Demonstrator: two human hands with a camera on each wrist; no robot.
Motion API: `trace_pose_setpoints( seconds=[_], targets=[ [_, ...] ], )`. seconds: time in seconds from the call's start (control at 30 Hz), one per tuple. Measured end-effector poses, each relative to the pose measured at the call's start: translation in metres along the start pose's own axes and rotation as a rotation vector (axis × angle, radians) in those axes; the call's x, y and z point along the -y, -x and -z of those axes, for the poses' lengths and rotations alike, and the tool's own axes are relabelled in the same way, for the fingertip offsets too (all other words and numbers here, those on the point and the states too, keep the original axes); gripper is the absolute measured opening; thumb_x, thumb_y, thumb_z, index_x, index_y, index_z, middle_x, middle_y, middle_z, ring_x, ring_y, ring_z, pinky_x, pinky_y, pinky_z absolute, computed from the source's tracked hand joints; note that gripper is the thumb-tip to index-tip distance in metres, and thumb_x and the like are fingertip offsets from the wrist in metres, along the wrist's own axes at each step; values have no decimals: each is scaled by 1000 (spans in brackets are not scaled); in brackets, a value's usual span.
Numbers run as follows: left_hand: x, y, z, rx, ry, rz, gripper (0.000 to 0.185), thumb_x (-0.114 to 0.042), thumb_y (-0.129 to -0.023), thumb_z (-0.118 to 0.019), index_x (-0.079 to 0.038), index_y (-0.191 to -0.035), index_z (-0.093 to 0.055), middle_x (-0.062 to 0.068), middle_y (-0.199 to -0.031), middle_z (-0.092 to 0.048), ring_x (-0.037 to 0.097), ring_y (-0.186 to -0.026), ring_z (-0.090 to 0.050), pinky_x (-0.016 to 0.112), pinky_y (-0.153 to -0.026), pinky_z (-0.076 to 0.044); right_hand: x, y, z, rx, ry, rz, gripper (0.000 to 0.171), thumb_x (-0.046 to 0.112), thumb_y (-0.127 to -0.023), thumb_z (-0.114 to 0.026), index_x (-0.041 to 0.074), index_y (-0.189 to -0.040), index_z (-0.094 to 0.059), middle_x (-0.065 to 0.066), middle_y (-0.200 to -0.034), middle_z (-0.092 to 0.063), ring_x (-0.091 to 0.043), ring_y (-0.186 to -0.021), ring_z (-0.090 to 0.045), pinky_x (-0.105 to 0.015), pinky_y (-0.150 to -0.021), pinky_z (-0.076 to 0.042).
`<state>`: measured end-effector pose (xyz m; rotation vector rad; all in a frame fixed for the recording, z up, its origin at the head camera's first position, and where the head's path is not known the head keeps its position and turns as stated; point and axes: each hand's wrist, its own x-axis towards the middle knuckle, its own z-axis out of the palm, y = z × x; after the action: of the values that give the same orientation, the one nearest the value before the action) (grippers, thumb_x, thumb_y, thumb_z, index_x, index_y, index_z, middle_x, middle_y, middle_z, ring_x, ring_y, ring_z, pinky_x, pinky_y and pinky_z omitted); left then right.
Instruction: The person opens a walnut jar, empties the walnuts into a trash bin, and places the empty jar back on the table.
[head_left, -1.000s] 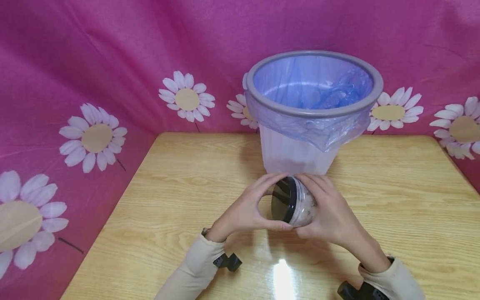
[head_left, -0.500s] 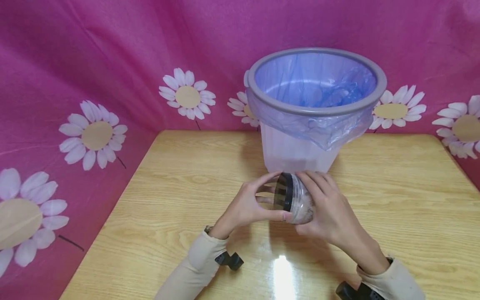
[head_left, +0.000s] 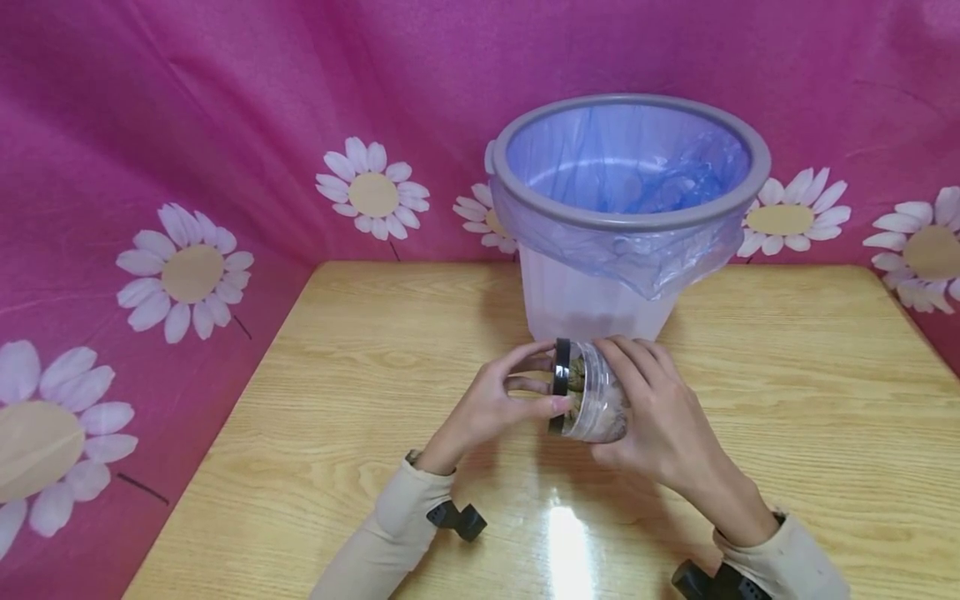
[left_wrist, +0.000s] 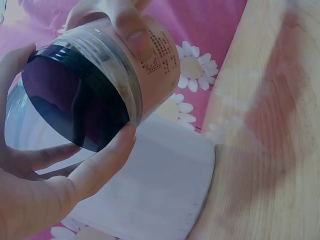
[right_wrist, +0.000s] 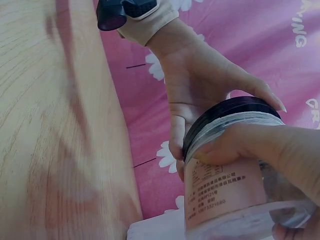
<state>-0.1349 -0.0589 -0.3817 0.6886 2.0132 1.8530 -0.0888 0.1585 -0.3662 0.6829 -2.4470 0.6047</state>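
Observation:
A clear plastic jar (head_left: 606,408) is held on its side above the table, mouth to the left. My right hand (head_left: 663,421) grips the jar's body from the right; in the right wrist view its thumb lies near the threaded neck, above a pink printed label (right_wrist: 220,192). My left hand (head_left: 487,404) holds the black-rimmed lid (head_left: 560,383) by its edge, thumb in front and fingers behind. Greenish-brown contents (head_left: 576,379) show between lid and neck in the head view. In the left wrist view the dark lid (left_wrist: 70,97) looks close against the rim.
Behind the hands stands a bin (head_left: 600,287) with a grey rim and a blue bag liner (head_left: 637,175). The wooden table (head_left: 360,350) meets a pink flowered cloth (head_left: 420,83) at the back and left. Small black cameras sit on both wrists.
The lid has turned edge-on and shifted slightly left from the jar's neck in my left hand, uncovering greenish-brown contents. The right hand keeps its grip on the jar; the bin stays put.

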Motion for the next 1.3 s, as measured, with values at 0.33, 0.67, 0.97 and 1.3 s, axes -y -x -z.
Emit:
trace_pose_setpoints(
  seconds=[0.33, 0.67, 0.97, 1.3],
  targets=[
    [0, 1, 4, 5, 16, 13, 81, -48, -77, -77, -15, -144, -45, 13, -133, -56, 23, -105, -63, 35, -87, -54, 1, 1, 0, -22, -17, 1, 108, 27, -37, -89, -2, -133, -49, -20, -126, -55, -39, -114, -47, -57, -93, -45],
    [0, 0, 6, 11, 100, 72, 81, -43, -79, -74, -6, -144, -43, 18, -134, -53, 27, -107, -62, 38, -88, -53, 0, 0, 1, -47, -54, -2, 105, 26, -38, -88, -1, -132, -50, -20, -126, -55, -37, -114, -47, -57, -93, -45],
    [3, -3, 8, 23, 186, 116, 89, -48, -78, -72, 3, -143, -40, 25, -133, -52, 22, -97, -64, 39, -84, -56, -2, 1, 0, -53, -73, 0, 106, 27, -38, -88, -1, -133, -50, -19, -126, -54, -37, -114, -47, -57, -92, -45],
    [8, -2, 12, 94, 237, 103, 85, -44, -81, -70, -3, -147, -36, 21, -137, -50, 25, -109, -60, 47, -89, -52, -5, 1, 1, -52, -101, -27, 106, 26, -39, -90, -3, -132, -50, -20, -127, -54, -38, -113, -47, -59, -92, -45]
  ],
)
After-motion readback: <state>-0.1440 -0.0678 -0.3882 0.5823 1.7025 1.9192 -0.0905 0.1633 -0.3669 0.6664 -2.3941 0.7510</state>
